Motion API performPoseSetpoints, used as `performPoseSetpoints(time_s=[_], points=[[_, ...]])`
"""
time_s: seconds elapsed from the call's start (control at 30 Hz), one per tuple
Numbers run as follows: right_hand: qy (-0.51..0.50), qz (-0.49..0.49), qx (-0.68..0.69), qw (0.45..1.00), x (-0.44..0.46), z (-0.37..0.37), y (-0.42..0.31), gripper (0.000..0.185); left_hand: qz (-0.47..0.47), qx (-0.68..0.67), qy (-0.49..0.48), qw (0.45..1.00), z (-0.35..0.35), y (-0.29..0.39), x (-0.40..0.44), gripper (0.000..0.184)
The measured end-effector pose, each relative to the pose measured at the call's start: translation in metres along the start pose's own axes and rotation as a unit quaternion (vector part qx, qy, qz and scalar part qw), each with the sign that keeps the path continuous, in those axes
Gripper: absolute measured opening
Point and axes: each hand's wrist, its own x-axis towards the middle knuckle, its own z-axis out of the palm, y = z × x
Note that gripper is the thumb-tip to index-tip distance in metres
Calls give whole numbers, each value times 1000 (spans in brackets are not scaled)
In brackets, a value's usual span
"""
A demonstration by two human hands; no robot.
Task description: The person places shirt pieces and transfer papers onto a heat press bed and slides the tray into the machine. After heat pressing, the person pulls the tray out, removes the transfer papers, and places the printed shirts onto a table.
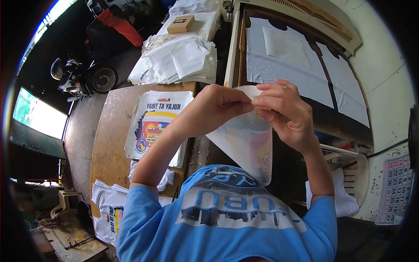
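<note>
Translucent sheet (245, 144), just one, hangs pinched near its top by two hands (209, 109).

On the floor (80, 131), beyond the left edge of the wooden table (114, 118), I see a motorcycle (72, 81), and near to it there is a red and black cover (115, 28). Beyond the far edge of this table lies a small cardboard box (180, 25). On the pale wall (388, 118) at my right hangs a calendar (394, 187); a plastic chair (364, 170) stands beside this wall.
</note>
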Motion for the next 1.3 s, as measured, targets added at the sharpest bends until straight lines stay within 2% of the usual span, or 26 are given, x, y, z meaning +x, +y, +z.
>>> performPoseSetpoints(time_s=[0.13,0.2,0.43,0.5,0.63,0.7,0.73,0.8,0.83,0.9,1.0,1.1,1.2,1.3], points=[[9,26,-2,1000,-2,-5,-2,12,34,44,34,998,5,9,-4,12],[-19,79,32,996,0,-10,-5,11,71,137,64,986,8,14,-4,10],[-69,189,59,978,-9,-19,-8,10,98,191,56,975,19,20,7,10],[-102,176,19,979,-13,-24,-9,11,103,213,50,970,22,19,9,9],[-81,153,-2,985,-23,-36,-12,13,103,196,65,973,31,21,7,9],[-16,34,-119,992,-28,-42,-18,15,221,285,69,930,34,24,3,12],[20,-41,-225,973,-32,-45,-23,15,222,286,71,930,35,26,-1,12],[73,-95,-334,935,-48,-50,-41,14,343,404,142,836,39,34,-13,16],[100,-113,-369,917,-57,-53,-50,14,347,406,141,834,43,39,-18,16],[104,-148,-416,891,-73,-68,-65,13,441,459,177,751,54,49,-30,13],[126,-176,-449,867,-97,-83,-65,18,443,461,149,755,79,64,-43,23],[160,-191,-456,854,-123,-99,-58,20,471,434,151,753,107,68,-36,22],[136,-123,-452,873,-154,-122,-61,17,478,417,139,760,142,75,-24,21],[142,-98,-461,871,-184,-143,-62,16,499,405,118,757,174,83,-10,23]])
